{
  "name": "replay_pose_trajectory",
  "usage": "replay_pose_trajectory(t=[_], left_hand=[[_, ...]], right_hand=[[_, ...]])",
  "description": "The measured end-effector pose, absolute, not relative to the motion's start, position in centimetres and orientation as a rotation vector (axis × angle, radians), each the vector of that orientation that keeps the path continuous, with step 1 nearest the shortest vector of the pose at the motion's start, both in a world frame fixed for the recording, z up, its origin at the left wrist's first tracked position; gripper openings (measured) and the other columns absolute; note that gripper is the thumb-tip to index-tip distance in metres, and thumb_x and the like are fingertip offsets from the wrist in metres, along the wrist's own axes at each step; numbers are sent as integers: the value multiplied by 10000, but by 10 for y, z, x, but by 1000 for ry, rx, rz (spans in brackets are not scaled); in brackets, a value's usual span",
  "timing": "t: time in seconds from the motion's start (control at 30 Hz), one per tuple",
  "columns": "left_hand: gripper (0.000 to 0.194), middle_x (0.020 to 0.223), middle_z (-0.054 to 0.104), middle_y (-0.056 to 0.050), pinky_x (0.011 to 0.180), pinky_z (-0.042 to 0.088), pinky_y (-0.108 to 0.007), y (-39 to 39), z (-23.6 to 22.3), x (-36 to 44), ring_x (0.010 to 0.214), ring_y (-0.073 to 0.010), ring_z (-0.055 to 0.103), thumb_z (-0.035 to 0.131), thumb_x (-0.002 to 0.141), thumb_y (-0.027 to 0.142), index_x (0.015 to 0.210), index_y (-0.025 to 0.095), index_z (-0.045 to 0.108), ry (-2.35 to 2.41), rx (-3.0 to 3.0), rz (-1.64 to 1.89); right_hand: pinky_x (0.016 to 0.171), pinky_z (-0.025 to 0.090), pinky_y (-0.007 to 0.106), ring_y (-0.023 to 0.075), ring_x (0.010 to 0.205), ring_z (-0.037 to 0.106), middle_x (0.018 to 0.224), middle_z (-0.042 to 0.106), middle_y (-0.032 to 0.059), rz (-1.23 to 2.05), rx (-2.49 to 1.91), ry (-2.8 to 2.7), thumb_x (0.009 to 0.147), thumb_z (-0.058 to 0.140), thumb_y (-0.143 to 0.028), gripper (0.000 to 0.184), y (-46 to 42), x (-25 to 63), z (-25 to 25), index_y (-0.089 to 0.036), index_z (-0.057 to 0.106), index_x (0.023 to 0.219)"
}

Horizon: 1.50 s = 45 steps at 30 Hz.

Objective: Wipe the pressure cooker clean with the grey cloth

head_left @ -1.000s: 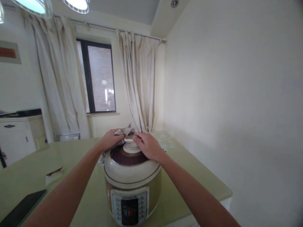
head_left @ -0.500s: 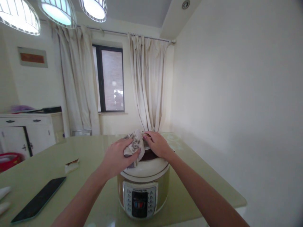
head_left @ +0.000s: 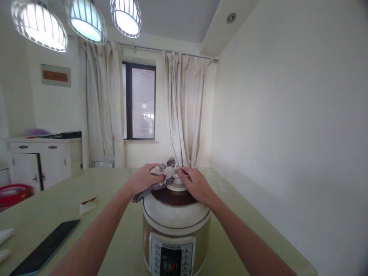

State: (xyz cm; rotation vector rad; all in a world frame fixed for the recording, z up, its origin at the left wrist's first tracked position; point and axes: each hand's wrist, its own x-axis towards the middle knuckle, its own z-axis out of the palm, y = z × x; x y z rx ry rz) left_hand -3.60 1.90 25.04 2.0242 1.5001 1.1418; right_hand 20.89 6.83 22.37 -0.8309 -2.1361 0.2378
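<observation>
A white and tan electric pressure cooker (head_left: 176, 218) with a dark control panel stands upright in front of me. Its lid has a dark brown ring and a pale raised knob (head_left: 176, 186) on top. My left hand (head_left: 146, 178) is closed on a crumpled, patterned cleaning cloth (head_left: 156, 187) at the knob's left side; part of the cloth hangs down over the lid's left edge. From the right, my right hand (head_left: 198, 184) grips the lid's knob, its fingers curled around the top. Some fingertips are hidden behind the knob and cloth.
The cooker stands on a pale green table (head_left: 115, 214). To the left lie a dark flat phone-like slab (head_left: 46, 247) and a small white packet (head_left: 87, 207). A red basin (head_left: 15, 194) and a white cabinet (head_left: 53, 165) are beyond the table; a wall runs along the right.
My left hand with the cloth has shifted from the front of the lid up to the left of the knob, uncovering the brown ring. The view has tilted up slightly.
</observation>
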Motion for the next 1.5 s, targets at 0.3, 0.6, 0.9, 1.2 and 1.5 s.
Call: replay_pose_trajectory(t=[0.3,0.6,0.9,1.2,1.5], left_hand=[[311,926,807,-102,810,505,-331,70,251,-33,972,-324,735,679,727,425,925,215,794,1962,2023,1045],[438,987,816,-41,854,571,-339,12,238,-40,938,-277,721,708,801,560,1012,187,799,1440,2018,1153],[387,887,799,-32,780,550,-306,16,242,-31,847,-258,711,717,797,500,992,178,805,1522,2105,1127],[371,856,789,-41,823,544,-341,62,250,-36,889,-284,702,704,715,466,909,165,803,1516,2077,1099],[462,956,799,-72,869,573,-362,26,245,-43,878,-256,705,856,664,537,956,183,806,1310,1911,1090]], right_hand=[[1043,467,379,261,1163,678,1231,772,96,280,-789,-2149,1059,552,-403,335,69,210,225,-214,748,1254],[1123,447,407,280,1259,646,1336,733,125,265,-844,-2126,1038,596,-422,400,68,209,225,-193,703,1348],[1117,444,406,278,1240,650,1327,740,121,230,-843,-2141,1043,579,-429,406,69,208,224,-195,713,1347],[1114,450,404,280,1238,659,1324,749,108,277,-832,-2129,1021,619,-414,392,67,210,227,-205,733,1332],[1076,465,397,278,1192,669,1279,759,104,225,-835,-2150,1048,578,-431,383,65,207,228,-213,723,1327]])
